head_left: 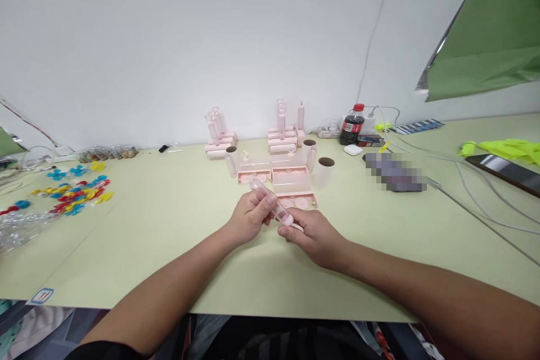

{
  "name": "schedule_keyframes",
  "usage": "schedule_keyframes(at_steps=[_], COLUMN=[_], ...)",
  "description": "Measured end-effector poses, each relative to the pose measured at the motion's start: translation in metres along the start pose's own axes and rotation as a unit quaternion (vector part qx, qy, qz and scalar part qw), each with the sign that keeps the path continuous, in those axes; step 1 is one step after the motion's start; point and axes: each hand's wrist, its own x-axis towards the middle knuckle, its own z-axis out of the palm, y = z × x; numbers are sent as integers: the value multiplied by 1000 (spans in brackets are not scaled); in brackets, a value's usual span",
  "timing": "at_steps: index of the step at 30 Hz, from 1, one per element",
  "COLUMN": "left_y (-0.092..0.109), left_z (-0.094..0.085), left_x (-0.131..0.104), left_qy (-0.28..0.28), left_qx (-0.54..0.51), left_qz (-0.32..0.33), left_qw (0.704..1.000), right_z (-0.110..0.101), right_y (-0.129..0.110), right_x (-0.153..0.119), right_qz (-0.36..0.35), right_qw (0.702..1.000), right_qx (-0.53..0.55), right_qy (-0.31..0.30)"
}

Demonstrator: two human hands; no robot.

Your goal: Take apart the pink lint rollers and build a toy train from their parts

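Between my hands a clear pinkish tube point(262, 191) is held at a slant. My left hand point(250, 217) wraps round the tube, with the thumb on top. At the tube's lower right end, my right hand point(311, 235) is closed on a pale pink handle point(297, 227); its fingers partly hide the joint. Just beyond the hands lie an open pink case point(291, 180) and a pink tray with round recesses point(301, 201). Two rolls with brown cores, a right roll point(324, 174) and a left roll point(232, 163), stand upright nearby.
Pink assembled pieces stand along the wall, in a left group point(219, 143) and a right group point(282, 138). A cola bottle point(352, 126), a pixelated item point(394, 172), cables and a dark phone point(506, 173) lie right. Colourful plastic pieces point(80, 194) spread over the left side.
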Motion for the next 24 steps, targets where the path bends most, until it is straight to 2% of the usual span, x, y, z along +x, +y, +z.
schedule_keyframes(at_steps=[3,5,8,10,12,14,18,21,24], left_y=[0,1,3,2,-1,-7,-17,-21,-24], left_z=[3,5,2,-2,-7,-9,-9,-7,-6], left_x=[0,1,6,9,12,13,13,12,12], left_qy=[8,21,54,81,112,135,134,120,106], left_qx=[-32,-95,-231,-277,-265,-234,-148,-110,-90], left_qz=[-17,-50,-95,-90,-74,-67,-83,-93,-82], left_qw=[999,994,967,953,955,961,976,982,987], right_z=[-3,-5,-9,-14,-24,-43,-92,-118,-121], right_y=[0,-1,-6,-7,-5,-1,2,-3,-6], right_x=[-1,-3,-6,-5,-1,9,40,69,92], right_qz=[-18,-47,-103,-108,-80,-36,42,93,105], right_qw=[1000,998,984,977,979,976,944,920,893], right_qx=[21,-1,-61,-99,-144,-205,-323,-380,-432], right_qy=[-15,-52,-134,-154,-120,-56,49,24,-66])
